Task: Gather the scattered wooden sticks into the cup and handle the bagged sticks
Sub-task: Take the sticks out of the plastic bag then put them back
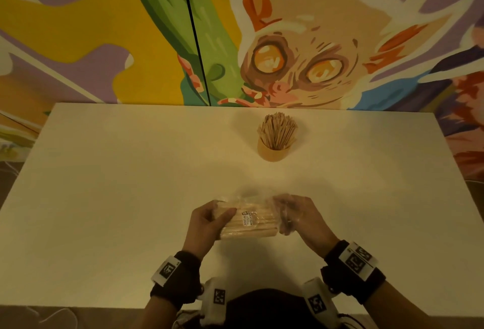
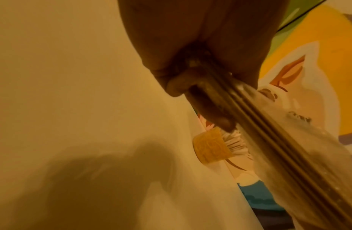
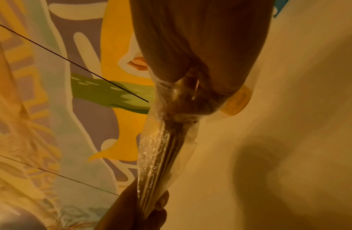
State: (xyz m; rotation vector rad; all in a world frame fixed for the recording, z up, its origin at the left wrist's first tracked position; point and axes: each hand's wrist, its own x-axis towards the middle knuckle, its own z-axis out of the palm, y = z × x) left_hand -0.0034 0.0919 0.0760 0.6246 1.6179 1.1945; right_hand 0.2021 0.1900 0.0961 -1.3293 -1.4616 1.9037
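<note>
One bag of sticks (image 1: pixel 247 221), clear plastic with a white printed label, is held above the near middle of the table (image 1: pixel 104 197) between your two hands. Your left hand (image 1: pixel 207 220) grips its left end, thumb across the top and fingers curled beneath. Your right hand (image 1: pixel 301 217) pinches the loose, crumpled plastic at the right end, fingers bent around it. One cup (image 1: pixel 271 152), tan and round, stands well apart toward the far edge, packed with one upright bundle of wooden sticks (image 1: pixel 277 131), too many to count. One pale, plain table surface, shadowed beneath your hands. One painted wall (image 1: pixel 314 40) behind it, showing a wide-eyed cartoon creature among yellow, green and purple shapes. Two dark wristbands with black-and-white markers, one per wrist.
</note>
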